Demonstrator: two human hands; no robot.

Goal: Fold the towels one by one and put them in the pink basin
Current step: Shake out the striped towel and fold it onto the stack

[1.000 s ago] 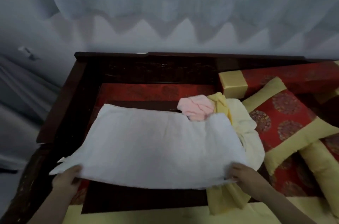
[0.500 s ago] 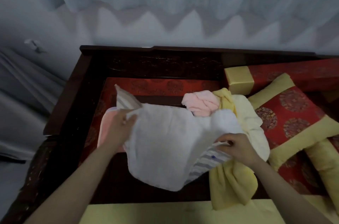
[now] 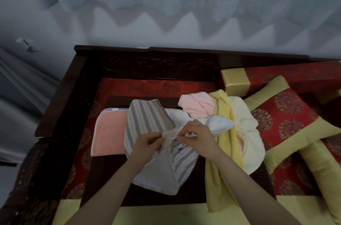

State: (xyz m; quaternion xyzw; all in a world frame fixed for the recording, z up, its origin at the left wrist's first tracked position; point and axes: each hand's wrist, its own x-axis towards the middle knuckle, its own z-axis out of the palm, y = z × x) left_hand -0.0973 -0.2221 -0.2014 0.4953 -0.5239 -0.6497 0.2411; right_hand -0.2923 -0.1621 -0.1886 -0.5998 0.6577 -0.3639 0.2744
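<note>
Left hand (image 3: 147,144) and right hand (image 3: 200,138) both pinch the white edge of the striped towel (image 3: 145,123) over the worktop (image 3: 108,180) middle. Best align its corners before creasing. Unfolded towels (image 3: 197,107) crowd the right edge; the pink basin isn't identifiable.

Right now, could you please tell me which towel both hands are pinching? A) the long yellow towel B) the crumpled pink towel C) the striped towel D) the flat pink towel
C: the left hand and the right hand both pinch one edge of the striped towel between thumb and fingers.
</note>
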